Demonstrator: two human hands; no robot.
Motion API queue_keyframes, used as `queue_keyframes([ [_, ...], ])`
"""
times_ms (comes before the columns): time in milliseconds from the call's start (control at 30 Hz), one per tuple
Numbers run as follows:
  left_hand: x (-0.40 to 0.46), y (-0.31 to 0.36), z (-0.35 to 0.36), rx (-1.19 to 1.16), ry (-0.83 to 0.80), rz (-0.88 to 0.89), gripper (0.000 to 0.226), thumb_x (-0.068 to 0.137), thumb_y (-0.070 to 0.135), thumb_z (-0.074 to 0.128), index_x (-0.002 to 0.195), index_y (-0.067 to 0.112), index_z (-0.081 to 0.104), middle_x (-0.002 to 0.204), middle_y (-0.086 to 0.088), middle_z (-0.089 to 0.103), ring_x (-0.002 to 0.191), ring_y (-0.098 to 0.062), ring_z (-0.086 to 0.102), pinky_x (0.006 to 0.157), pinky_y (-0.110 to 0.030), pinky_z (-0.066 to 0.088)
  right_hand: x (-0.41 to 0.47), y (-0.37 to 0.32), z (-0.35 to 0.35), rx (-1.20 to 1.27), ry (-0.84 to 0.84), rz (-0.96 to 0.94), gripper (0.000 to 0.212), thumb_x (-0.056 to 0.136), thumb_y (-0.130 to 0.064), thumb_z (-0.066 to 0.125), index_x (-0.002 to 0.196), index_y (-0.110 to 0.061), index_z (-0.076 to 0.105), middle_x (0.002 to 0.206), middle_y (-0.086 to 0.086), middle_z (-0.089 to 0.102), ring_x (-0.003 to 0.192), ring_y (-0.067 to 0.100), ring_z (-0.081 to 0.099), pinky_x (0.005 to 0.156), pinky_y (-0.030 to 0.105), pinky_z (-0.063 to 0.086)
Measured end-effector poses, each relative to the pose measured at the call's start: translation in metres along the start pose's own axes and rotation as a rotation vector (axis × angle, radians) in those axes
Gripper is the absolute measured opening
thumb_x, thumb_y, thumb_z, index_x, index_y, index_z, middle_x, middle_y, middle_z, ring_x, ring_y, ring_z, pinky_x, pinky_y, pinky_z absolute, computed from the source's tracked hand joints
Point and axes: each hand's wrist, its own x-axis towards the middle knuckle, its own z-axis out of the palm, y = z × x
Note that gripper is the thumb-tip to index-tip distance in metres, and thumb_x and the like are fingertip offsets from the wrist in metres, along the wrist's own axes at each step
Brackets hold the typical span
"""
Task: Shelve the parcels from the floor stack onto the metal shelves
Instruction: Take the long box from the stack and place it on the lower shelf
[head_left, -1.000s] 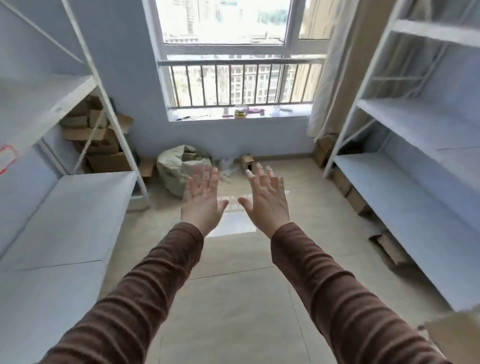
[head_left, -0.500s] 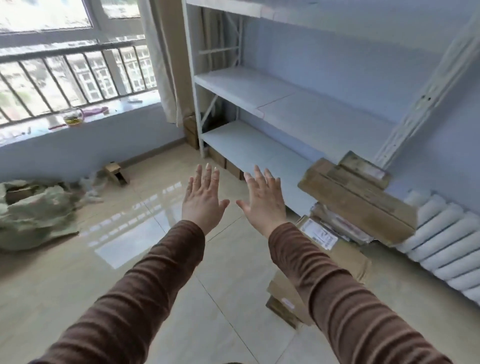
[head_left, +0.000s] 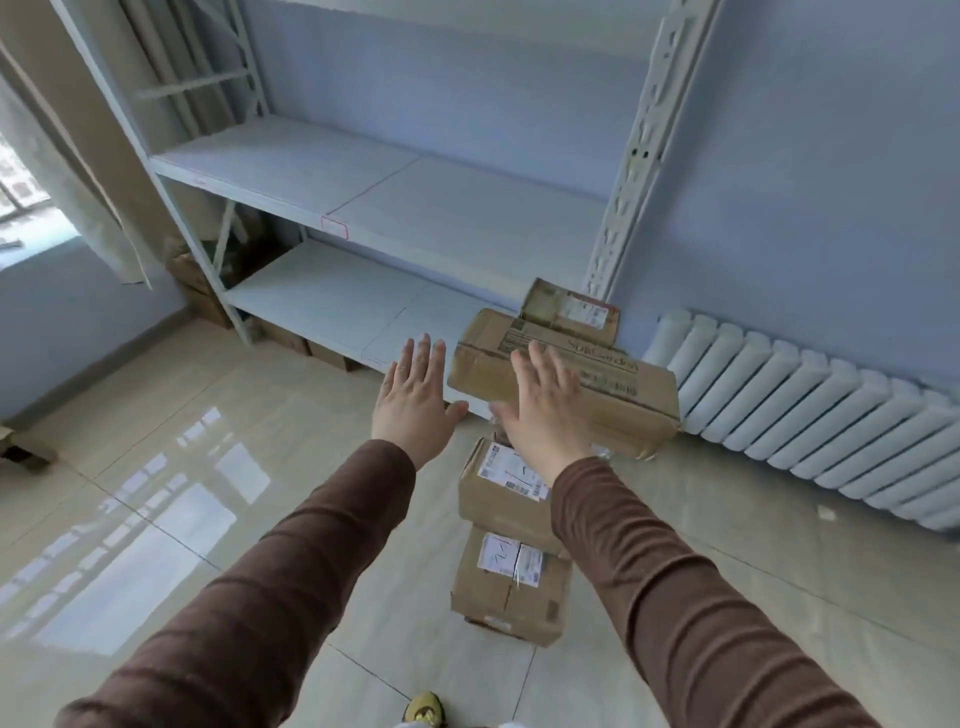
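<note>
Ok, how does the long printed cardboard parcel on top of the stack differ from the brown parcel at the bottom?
The long printed cardboard parcel is wide and flat with print along its face; the brown bottom parcel is more compact and carries a white shipping label. The long one overhangs the stack, tilted; the bottom one sits flat on the floor. Both are brown cardboard, and neither is held.
</note>
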Motion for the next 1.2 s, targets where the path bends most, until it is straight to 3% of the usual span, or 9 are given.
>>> queue_keyframes([
  [300, 0.055, 0.073, 0.053, -0.193, -0.126, 0.034, 0.095, 0.100, 0.057, 0.047, 0.162, 0.014, -0.010, 0.170, -0.007, -0.015, 0.156, -0.022, -0.017, 0.128, -0.039, -0.003, 0.018, 0.115, 0.001, 0.055, 0.040, 0.226, 0.070, 0.104, -0.055, 0.037, 0.161, -0.018, 0.020, 0.171, 0.006, 0.011, 0.157, 0.028, 0.009, 0.126, 0.050, 0.010],
  [500, 0.078, 0.137, 0.096, -0.565, -0.150, -0.242, 0.107, 0.097, 0.051, 0.057, 0.159, 0.009, -0.019, 0.167, -0.013, -0.023, 0.155, -0.025, -0.020, 0.127, -0.039, -0.007, 0.039, 0.208, -0.002, 0.187, 0.052, 0.348, 0.071, 0.104, -0.053, 0.040, 0.160, -0.014, 0.024, 0.168, 0.011, 0.018, 0.155, 0.029, 0.016, 0.127, 0.044, 0.013],
  [733, 0.085, 0.205, 0.150, -1.048, -0.033, -0.715, 0.130, 0.085, 0.059, 0.071, 0.154, 0.023, -0.033, 0.166, -0.004, -0.029, 0.156, -0.023, -0.015, 0.126, -0.045, -0.001, 0.052, 0.276, 0.013, 0.801, -0.197, 0.578, 0.084, 0.102, -0.049, 0.051, 0.163, -0.013, 0.005, 0.169, 0.006, 0.016, 0.153, 0.026, 0.024, 0.121, 0.038, 0.024],
  [800, 0.089, 0.214, 0.161, -1.178, -0.064, -0.836, 0.135, 0.081, 0.061, 0.075, 0.152, 0.030, -0.036, 0.169, -0.006, -0.019, 0.158, -0.028, -0.002, 0.126, -0.051, 0.009, 0.051, 0.281, 0.022, 0.948, -0.272, 0.643, 0.087, 0.101, -0.050, 0.053, 0.163, -0.014, 0.004, 0.168, 0.004, 0.019, 0.152, 0.025, 0.027, 0.120, 0.039, 0.026],
  [867, 0.093, 0.219, 0.171, -1.277, -0.104, -0.940, 0.144, 0.071, 0.068, 0.079, 0.150, 0.035, -0.037, 0.171, -0.011, 0.004, 0.153, -0.034, 0.023, 0.123, -0.055, 0.024, 0.051, 0.284, 0.031, 1.064, -0.339, 0.683, 0.084, 0.099, -0.053, 0.054, 0.162, -0.019, 0.010, 0.164, 0.002, 0.031, 0.146, 0.025, 0.037, 0.119, 0.041, 0.032],
  [933, 0.094, 0.221, 0.176, -1.378, -0.120, -1.006, 0.155, 0.058, 0.073, 0.084, 0.149, 0.039, -0.036, 0.166, -0.011, 0.026, 0.140, -0.033, 0.047, 0.115, -0.055, 0.038, 0.050, 0.284, 0.036, 1.164, -0.368, 0.700, 0.081, 0.097, -0.054, 0.057, 0.160, -0.026, 0.015, 0.157, -0.002, 0.041, 0.139, 0.024, 0.044, 0.117, 0.049, 0.037],
  [1000, 0.091, 0.221, 0.178, -1.468, -0.093, -0.997, 0.149, 0.065, 0.064, 0.086, 0.151, 0.039, -0.033, 0.157, -0.010, 0.041, 0.121, -0.027, 0.062, 0.108, -0.052, 0.048, 0.048, 0.283, 0.038, 1.230, -0.354, 0.686, 0.082, 0.096, -0.051, 0.061, 0.159, -0.029, 0.015, 0.154, -0.004, 0.045, 0.137, 0.023, 0.048, 0.115, 0.052, 0.039],
  [1067, 0.090, 0.220, 0.180, -1.522, -0.061, -0.969, 0.146, 0.065, 0.060, 0.087, 0.154, 0.040, -0.028, 0.150, -0.010, 0.049, 0.110, -0.025, 0.068, 0.102, -0.049, 0.054, 0.045, 0.281, 0.039, 1.253, -0.341, 0.669, 0.090, 0.091, -0.054, 0.066, 0.160, -0.030, 0.013, 0.154, -0.004, 0.045, 0.137, 0.024, 0.048, 0.115, 0.053, 0.040],
  [1200, 0.082, 0.212, 0.176, -1.603, 0.029, -0.917, 0.136, 0.068, 0.055, 0.087, 0.157, 0.043, -0.016, 0.141, -0.010, 0.057, 0.111, -0.026, 0.070, 0.099, -0.047, 0.056, 0.041, 0.273, 0.037, 1.251, -0.350, 0.610, 0.112, 0.075, -0.069, 0.069, 0.160, -0.038, 0.004, 0.158, -0.005, 0.039, 0.139, 0.023, 0.047, 0.115, 0.053, 0.040],
])
